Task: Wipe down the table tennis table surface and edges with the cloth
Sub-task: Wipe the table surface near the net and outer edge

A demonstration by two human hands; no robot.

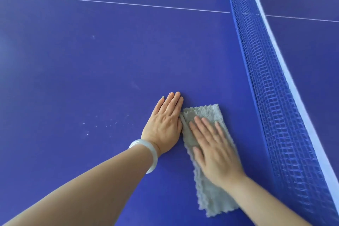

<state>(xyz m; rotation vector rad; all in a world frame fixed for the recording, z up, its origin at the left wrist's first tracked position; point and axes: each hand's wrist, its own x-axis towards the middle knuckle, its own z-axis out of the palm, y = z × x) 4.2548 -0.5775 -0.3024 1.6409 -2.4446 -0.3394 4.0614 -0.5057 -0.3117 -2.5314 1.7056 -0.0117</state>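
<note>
A pale grey-green fluffy cloth (207,113) lies folded into a long strip on the blue table tennis table (91,60), a short way left of the net. My right hand (214,148) presses flat on the middle of the cloth with straight fingers. My left hand (165,123), with a pale bangle on the wrist, rests flat on the bare table right beside the cloth's left edge, touching it at the thumb side.
The blue mesh net (271,97) with its white top band runs from top centre to bottom right. A thin white centre line (110,2) crosses the table at the far side. Small white specks (88,132) dot the surface left of my hands.
</note>
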